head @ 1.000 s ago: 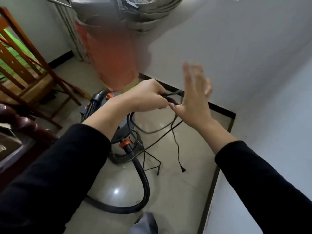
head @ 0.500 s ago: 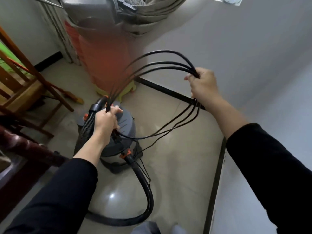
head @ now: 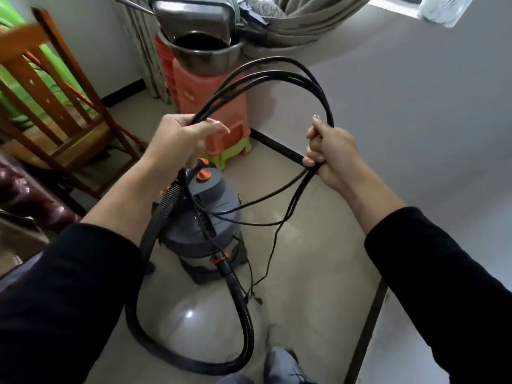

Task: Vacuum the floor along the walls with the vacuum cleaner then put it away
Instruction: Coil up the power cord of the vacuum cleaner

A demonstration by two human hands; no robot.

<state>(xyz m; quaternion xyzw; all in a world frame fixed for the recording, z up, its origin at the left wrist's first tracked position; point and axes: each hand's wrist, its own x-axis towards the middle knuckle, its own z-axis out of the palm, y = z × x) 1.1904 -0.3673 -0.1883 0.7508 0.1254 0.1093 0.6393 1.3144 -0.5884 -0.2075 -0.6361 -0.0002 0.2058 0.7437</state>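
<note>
Storage step: power cord [head: 206, 109] loops are gripped by left hand [head: 182, 137] and right hand [head: 332, 153]; trailing slack should be gathered next.

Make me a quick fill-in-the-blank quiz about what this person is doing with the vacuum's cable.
1. The left hand and the right hand both grip the looped cord, whose colour is ____.
2. The knob on top of the grey vacuum cleaner is ____.
3. The wooden chair stands on the person's ____ side.

Missing words: black; orange; left.
</note>
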